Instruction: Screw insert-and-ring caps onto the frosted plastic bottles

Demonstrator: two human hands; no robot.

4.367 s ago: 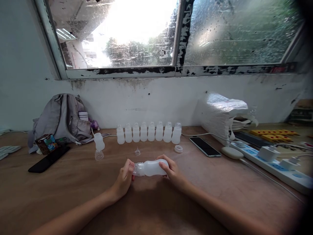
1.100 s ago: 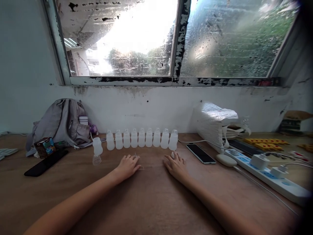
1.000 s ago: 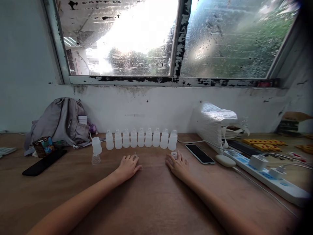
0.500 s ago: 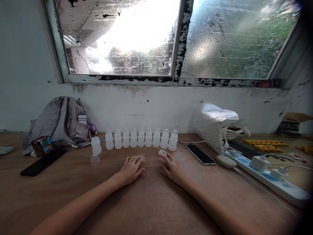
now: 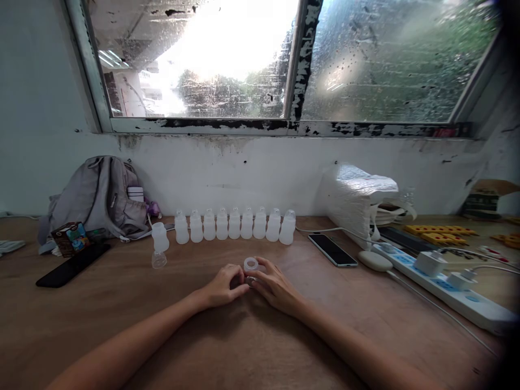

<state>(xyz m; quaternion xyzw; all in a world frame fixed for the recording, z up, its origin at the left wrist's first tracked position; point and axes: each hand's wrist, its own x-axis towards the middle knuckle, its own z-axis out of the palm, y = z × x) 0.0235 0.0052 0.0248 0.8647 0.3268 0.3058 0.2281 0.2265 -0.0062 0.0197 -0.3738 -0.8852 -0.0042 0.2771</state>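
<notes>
My two hands meet at the middle of the wooden table point(image 5: 122, 303). My right hand point(image 5: 273, 286) pinches a white plastic ring point(image 5: 251, 265) in its fingertips. My left hand point(image 5: 225, 285) is closed on a small clear teat, mostly hidden between the fingers. Behind them, a row of several small white bottles point(image 5: 234, 224) with clear tops stands upright along the wall. At the left end of the row one uncapped bottle point(image 5: 160, 236) stands apart, with a clear cap point(image 5: 158, 259) in front of it.
A grey backpack point(image 5: 99, 196) leans on the wall at left, with a small carton point(image 5: 68, 238) and a black phone point(image 5: 72, 264) before it. Right of the hands lie a second phone point(image 5: 332, 249), a white power strip point(image 5: 450, 281) and a wrapped white bundle point(image 5: 355, 199).
Earlier I held a bottle sideways; it now stands in the row. Both hands lay flat, then picked up the teat and the ring and drew together toward me.
</notes>
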